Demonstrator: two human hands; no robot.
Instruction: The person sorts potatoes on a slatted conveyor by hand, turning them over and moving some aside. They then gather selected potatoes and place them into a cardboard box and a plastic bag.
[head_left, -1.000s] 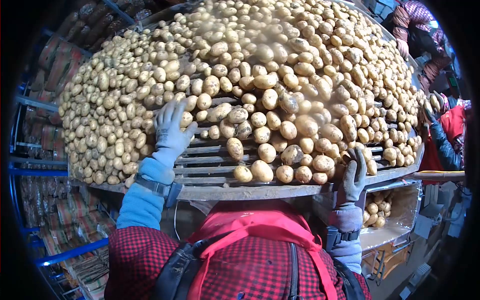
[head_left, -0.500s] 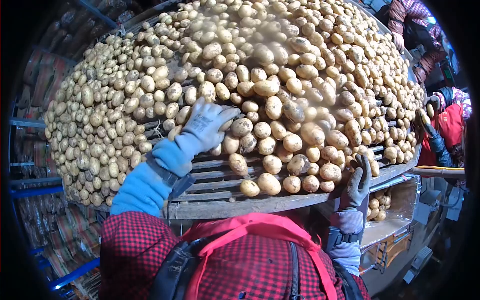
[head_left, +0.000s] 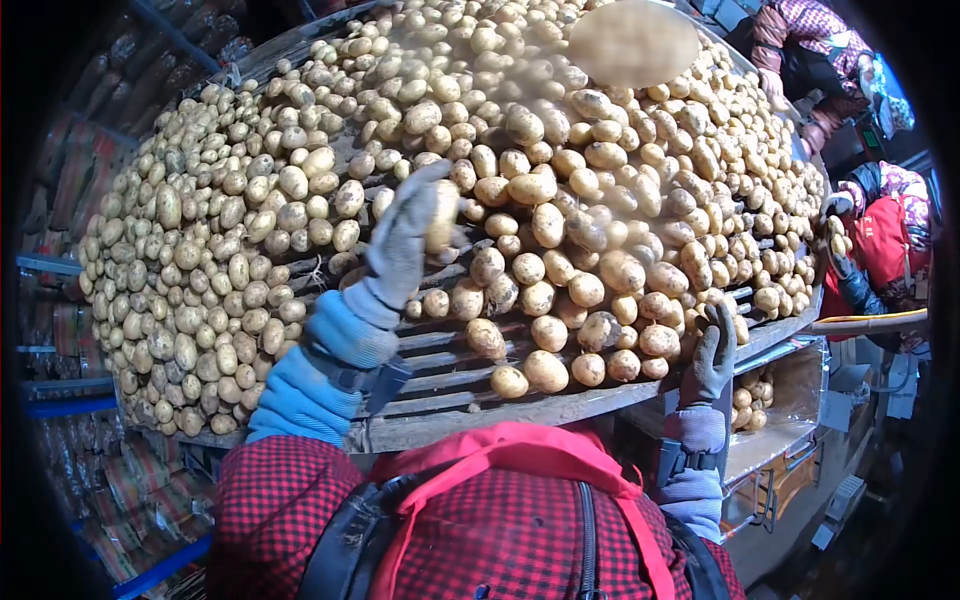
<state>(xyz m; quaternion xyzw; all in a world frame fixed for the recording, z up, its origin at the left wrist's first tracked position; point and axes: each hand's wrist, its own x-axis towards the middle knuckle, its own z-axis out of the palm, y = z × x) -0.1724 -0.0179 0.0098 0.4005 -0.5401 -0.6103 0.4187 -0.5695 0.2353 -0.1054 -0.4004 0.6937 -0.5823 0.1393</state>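
Observation:
My gloved left hand point(head_left: 402, 235) is closed around a pale potato point(head_left: 441, 218), held over the slatted table near the middle of the potato pile point(head_left: 532, 187). My gloved right hand point(head_left: 711, 350) rests at the table's wooden front edge point(head_left: 520, 408), fingers up and apart, beside a few potatoes. Several loose potatoes point(head_left: 545, 371) lie between the two hands on the slats point(head_left: 430, 362).
A crate point(head_left: 785, 400) holding potatoes stands below the table at right. Two people point(head_left: 815, 55) point(head_left: 885, 240) are at the right side, the nearer in a red apron. Blue metal racks point(head_left: 70, 385) line the left. A large blurred tan oval point(head_left: 632, 42) shows at the top.
My left hand has risen and turned from the pile, and a potato now shows in it. The blurred tan oval has appeared at the top. My right hand has barely moved.

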